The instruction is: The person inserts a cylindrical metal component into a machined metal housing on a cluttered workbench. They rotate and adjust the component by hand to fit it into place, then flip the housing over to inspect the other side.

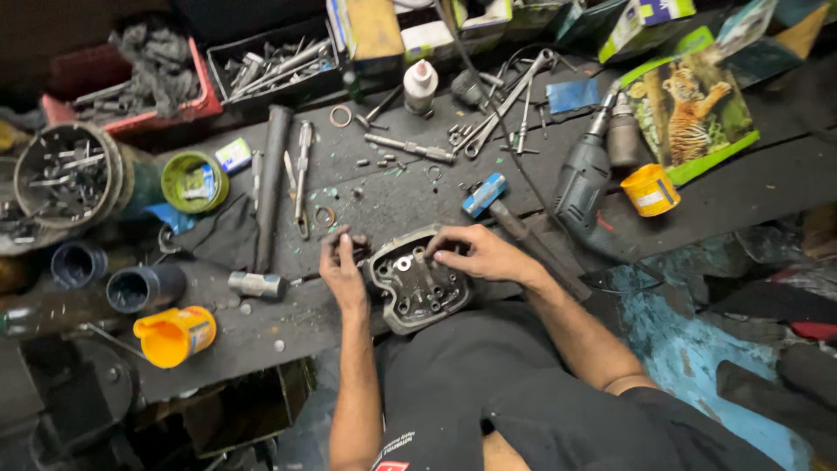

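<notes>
The cylinder head (417, 281) lies on the front edge of the workbench (384, 196), directly ahead of your torso, with its open face up and its ports and studs exposed. Its long axis runs roughly left to right, tilted slightly so the right end sits farther from you.

Your left hand (342, 266) sits at the casting's left end, fingers curled closed around a small dark part (its identity cannot be read from this view), touching or just beside the casting's rim. Your right hand (481, 253) rests on the upper right edge, fingers narrowly spread and pressed flat, thumb reaching inward over the top face. Both hands bracket the casting along its long axis; the right covers more of it, the left only meets the corner.

Beyond the right hand, a blue-headed hammer (485, 195) lies just past your knuckles, with an electric drill (582, 179) beside it. Beyond the left hand, a long dark tube (269, 179) lies along the bench, and a yellow cup (174, 335) stands near the front left.
</notes>
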